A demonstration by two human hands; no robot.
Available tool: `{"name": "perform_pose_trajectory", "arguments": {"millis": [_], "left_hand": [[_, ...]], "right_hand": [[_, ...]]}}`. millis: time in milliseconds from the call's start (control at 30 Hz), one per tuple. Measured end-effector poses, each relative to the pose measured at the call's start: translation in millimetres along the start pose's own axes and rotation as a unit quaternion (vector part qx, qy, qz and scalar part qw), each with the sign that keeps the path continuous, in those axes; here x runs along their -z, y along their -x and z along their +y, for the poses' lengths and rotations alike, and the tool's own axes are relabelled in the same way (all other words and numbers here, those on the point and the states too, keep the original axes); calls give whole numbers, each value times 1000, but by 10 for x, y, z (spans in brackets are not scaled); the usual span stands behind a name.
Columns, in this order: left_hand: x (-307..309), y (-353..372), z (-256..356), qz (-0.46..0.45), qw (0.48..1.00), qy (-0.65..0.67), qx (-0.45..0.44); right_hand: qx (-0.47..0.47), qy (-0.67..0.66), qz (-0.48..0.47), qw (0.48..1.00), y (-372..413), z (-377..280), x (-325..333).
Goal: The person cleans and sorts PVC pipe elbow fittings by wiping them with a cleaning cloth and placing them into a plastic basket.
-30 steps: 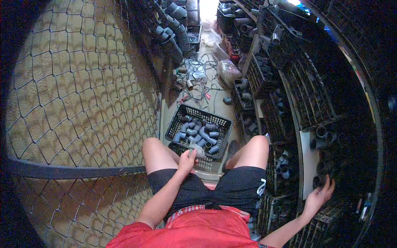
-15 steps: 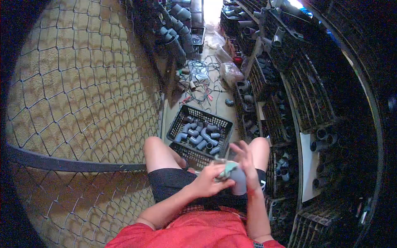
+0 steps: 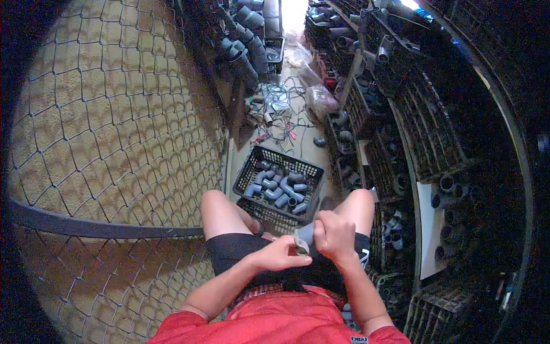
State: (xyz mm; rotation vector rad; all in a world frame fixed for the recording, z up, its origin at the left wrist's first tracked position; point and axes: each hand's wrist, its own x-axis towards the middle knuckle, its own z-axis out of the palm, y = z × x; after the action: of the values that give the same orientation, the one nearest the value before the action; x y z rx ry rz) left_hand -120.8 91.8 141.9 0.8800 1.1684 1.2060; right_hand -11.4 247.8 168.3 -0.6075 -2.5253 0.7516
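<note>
My right hand is wrapped round a grey pipe fitting above my lap. At the fitting's near-left end, my left hand holds a crumpled greenish cloth against it, with fingers and thumb round the cloth. The fitting is tilted, and part of it is hidden by my right fingers. Just beyond my knees, a black crate on the floor holds several grey elbow fittings.
A chain-link fence stands on the left. Shelves of dark crates with fittings line the right. Cables and a plastic bag lie on the floor ahead. Another crate is under the near one.
My right hand was spread beside the fitting and has closed round it. The fitting has tilted and moved left, while the cloth in my left hand is now lower at its end.
</note>
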Motion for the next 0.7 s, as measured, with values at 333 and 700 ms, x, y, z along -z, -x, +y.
{"name": "perform_pose_trajectory", "arguments": {"millis": [333, 700], "left_hand": [[-184, -186, 259, -34, 846, -530, -44], [-302, 51, -103, -14, 997, -11, 81]], "right_hand": [[21, -23, -154, 988, 165, 389, -136], [34, -60, -30, 997, 142, 150, -21]]}}
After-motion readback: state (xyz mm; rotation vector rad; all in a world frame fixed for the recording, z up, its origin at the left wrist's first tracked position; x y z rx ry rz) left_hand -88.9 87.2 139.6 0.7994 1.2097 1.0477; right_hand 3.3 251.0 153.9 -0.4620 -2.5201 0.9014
